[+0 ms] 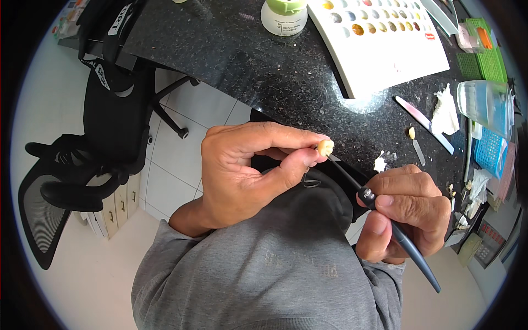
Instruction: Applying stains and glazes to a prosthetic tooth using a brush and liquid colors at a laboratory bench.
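A black speckled stone tabletop (pixel 264 71) is filling the upper part of the view, and a black mesh office chair (pixel 93 165) is standing on the pale tiled floor (pixel 181 165) to the person's left. On the tabletop a white rectangular palette with rows of coloured wells (pixel 385 44) is lying at the far right, a white round jar with a green lid (pixel 284 15) is sitting just left of it, and a clear plastic box (pixel 487 104) and green plastic trays (pixel 487 55) are crowding the right edge, with crumpled white tissue (pixel 444 113) and a flat pink-and-white strip (pixel 423 118) near them. Nothing is standing between the hands and the view. The left hand (pixel 247 170) is pinching a small cream-coloured tooth-shaped piece (pixel 325 147) between thumb and forefinger, its fingers (pixel 297 159) closing tightly on it above the grey-sleeved lap. The right hand (pixel 410 212) is gripping a slim dark brush handle (pixel 401 236) pen-fashion, the fine tip touching the piece.
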{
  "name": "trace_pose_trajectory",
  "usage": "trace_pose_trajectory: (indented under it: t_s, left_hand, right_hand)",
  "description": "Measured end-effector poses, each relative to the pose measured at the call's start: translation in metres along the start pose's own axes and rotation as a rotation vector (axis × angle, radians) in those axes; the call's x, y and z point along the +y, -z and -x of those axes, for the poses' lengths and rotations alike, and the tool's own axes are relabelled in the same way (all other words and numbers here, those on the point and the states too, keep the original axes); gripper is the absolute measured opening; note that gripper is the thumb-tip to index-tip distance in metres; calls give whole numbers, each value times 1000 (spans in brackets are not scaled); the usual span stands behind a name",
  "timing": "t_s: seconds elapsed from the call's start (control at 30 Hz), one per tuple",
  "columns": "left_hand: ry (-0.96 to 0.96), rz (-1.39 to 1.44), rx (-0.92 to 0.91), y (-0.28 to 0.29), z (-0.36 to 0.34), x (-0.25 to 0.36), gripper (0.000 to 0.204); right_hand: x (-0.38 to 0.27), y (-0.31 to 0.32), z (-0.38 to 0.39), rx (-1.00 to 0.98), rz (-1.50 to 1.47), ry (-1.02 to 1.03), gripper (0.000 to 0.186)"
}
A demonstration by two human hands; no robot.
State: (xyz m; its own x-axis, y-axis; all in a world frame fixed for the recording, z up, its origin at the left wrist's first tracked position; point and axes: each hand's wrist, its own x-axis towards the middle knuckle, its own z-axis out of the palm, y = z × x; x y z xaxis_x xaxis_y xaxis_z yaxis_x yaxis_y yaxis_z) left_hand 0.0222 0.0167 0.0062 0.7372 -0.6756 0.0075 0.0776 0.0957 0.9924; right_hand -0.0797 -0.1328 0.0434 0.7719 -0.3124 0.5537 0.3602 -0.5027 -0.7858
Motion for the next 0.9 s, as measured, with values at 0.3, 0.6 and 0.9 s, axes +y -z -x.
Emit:
trace_pose_trajectory:
  t_s: [0.3, 0.6, 0.9]
  left_hand:
    - [-2, 8, -9, 0, -3, -1, 15]
    - [33, 21, -12, 2, -2, 0, 15]
    - [-3, 6, -86, 9, -5, -2, 21]
  right_hand:
    - [1, 2, -4, -44, 9, -1, 22]
    - [-12, 27, -14, 3, 82, -213, 34]
    - [26, 48, -90, -139, 45, -352, 16]
